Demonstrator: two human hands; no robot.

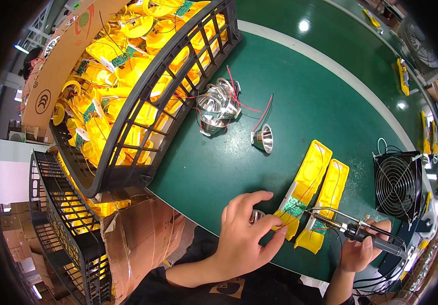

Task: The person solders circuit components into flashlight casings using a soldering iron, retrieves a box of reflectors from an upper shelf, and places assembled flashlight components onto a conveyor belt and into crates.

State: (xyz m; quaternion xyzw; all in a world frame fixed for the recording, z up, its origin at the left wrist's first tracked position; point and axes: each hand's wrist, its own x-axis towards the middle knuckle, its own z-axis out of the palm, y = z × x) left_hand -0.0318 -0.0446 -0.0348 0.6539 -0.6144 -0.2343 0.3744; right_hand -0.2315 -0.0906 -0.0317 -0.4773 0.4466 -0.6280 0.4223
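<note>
My right hand (361, 249) grips a soldering iron (346, 230) with a thin metal solder-feed tube along it. The tip is over the green circuit board (295, 205) in a yellow plastic housing half (313, 165). My left hand (249, 231) is at this housing's near end, thumb and forefinger pinched on a thin red wire (292, 219), its other fingers raised. Partly hidden behind those fingers is a silver reflector cup (255, 216). A second yellow housing half (332, 183), also with a circuit board, lies alongside to the right, partly beneath the iron.
A black crate (127, 127) heaped with yellow housings stands at the left. Several reflector cups (216, 104) with red wires lie beside it; another cup (264, 139) is nearer. A black fan (397, 185) stands at the right. Beyond the green table (280, 66) runs a green conveyor (330, 30).
</note>
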